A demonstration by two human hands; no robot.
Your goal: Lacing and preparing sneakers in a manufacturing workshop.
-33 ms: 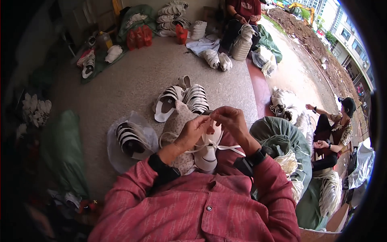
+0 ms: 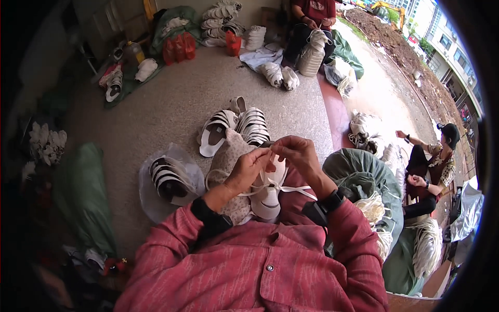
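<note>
A: Grip state?
B: Fingertip pinch both sides. Left hand [image 2: 243, 171] and right hand [image 2: 302, 158] meet tip to tip, thumbs and forefingers drawn in. Can't tell what's between them; too small and covered by fingers.
A: Where's the shoe?
B: Pale shoe [image 2: 266, 207] is in the lap, between the forearms, rounded toe toward the belly. Its far end runs up under the hands, partly hidden.
A: Handling?
B: My read: light, soft fabric upper, gives if squeezed, not fragile. Toe probably holds its shape best. Take it by the toe or sides.
A: And the lace?
B: White lace [image 2: 292, 190]: flat, limp, near weightless, likely folds if pushed. Pinch close to an end and pull, don't push.
A: Lace relative to the grip?
B: Gathered across the shoe, on the body side of the pinch, apart from the fingertips. Strands trail out both sides, the right one over the maroon trouser leg [image 2: 292, 210]. Knot or just a crossing, can't tell. Can't see a strand running up to the fingers either.
</note>
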